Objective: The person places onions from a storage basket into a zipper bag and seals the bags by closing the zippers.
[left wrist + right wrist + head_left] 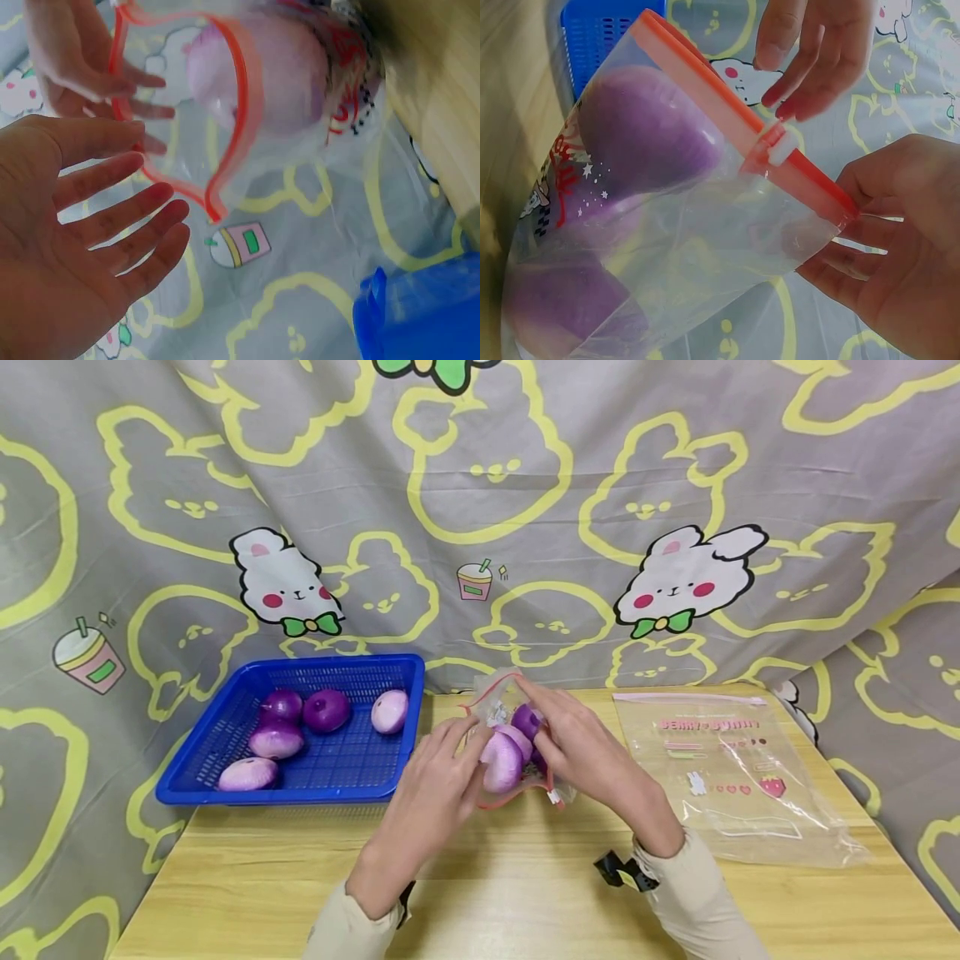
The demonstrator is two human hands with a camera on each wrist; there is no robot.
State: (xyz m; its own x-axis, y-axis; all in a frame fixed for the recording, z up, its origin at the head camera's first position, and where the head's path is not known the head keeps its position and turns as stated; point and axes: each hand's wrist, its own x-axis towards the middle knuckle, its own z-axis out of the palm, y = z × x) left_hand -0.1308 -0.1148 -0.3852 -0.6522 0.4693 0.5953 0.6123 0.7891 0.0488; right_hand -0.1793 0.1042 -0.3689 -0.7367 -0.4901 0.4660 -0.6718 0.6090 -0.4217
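A clear zip bag with a red-orange rim and a white slider stands on the table, its mouth spread open. Several purple onions are inside, showing through the plastic in both wrist views. My right hand holds the right side of the rim, thumb and fingers on either side of it. On the opposite side, my left hand is at the bag's mouth with its fingers spread and nearly straight. No onion is in the left palm; whether its fingertips touch the rim I cannot tell.
A blue plastic basket with several more purple onions sits at the left of the wooden table. Flat on the right lies a larger clear zip bag with pink print. A patterned grey curtain hangs behind the table.
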